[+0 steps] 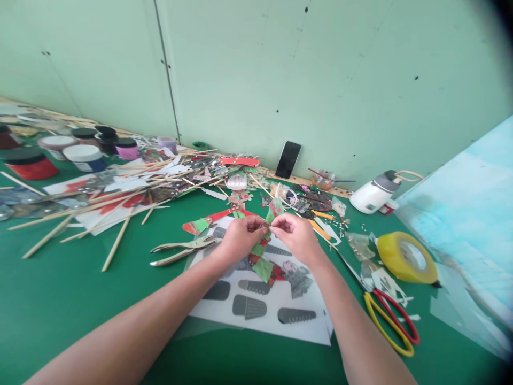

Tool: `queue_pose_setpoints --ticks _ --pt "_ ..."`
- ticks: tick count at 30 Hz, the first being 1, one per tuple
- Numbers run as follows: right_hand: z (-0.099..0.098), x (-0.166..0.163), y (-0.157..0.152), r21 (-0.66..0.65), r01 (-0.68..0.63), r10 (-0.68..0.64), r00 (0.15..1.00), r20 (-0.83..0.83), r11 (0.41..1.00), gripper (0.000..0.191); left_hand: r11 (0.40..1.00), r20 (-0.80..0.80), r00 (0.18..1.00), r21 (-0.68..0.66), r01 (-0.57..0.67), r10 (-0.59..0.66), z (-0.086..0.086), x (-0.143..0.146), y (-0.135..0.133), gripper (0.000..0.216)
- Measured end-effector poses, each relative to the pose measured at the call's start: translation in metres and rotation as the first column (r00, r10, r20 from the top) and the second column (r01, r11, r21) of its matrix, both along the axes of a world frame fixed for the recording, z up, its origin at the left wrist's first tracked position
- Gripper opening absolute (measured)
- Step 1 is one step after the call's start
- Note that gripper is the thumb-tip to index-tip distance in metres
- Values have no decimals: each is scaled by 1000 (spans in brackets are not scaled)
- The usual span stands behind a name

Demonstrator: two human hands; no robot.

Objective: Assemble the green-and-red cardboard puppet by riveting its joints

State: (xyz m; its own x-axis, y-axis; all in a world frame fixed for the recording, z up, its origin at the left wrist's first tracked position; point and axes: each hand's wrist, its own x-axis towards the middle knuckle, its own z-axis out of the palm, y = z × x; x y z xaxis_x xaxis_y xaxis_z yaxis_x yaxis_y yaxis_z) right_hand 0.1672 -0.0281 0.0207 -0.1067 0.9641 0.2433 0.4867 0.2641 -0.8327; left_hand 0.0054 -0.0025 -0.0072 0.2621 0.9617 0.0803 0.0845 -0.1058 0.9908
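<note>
My left hand and my right hand meet at the middle, fingers pinched close together. Between them is a red-and-green painted cut-out strip, its upper end sticking up above the fingertips. Whether a small fastener sits between the fingertips is too small to tell. Beneath lies a white printed sheet with dark grey shoe-like and limb-like shapes. A second red-and-green strip extends left behind my left hand. Beside that hand a metal hole punch rests on the green table. A grey cut-out figure lies by the strip's lower end.
Scissors with red and yellow handles and a yellow tape roll lie right. A white bottle is behind them. Paint jars and wooden sticks crowd the left. A phone leans on the wall.
</note>
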Motion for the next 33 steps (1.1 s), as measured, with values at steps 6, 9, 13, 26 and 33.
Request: queue_pose_setpoints --ticks 6,9,13,26,33 --pt "0 -2 -1 28 24 -24 999 25 999 7 1000 -19 1000 7 -7 7 1 -1 0 17" --pt "-2 -4 -1 89 44 -48 997 52 995 5 1000 -20 1000 14 -13 14 -1 -1 0 18" --pt "-1 -7 -2 129 46 -55 996 66 991 4 999 -36 999 39 -28 30 -1 -1 0 17" --pt "-3 -11 -5 186 64 -81 993 81 981 4 977 -164 977 187 -104 136 -1 1 -5 14" --pt "2 -13 -8 161 60 -66 997 34 985 7 959 -202 969 272 -85 144 4 -1 -11 14"
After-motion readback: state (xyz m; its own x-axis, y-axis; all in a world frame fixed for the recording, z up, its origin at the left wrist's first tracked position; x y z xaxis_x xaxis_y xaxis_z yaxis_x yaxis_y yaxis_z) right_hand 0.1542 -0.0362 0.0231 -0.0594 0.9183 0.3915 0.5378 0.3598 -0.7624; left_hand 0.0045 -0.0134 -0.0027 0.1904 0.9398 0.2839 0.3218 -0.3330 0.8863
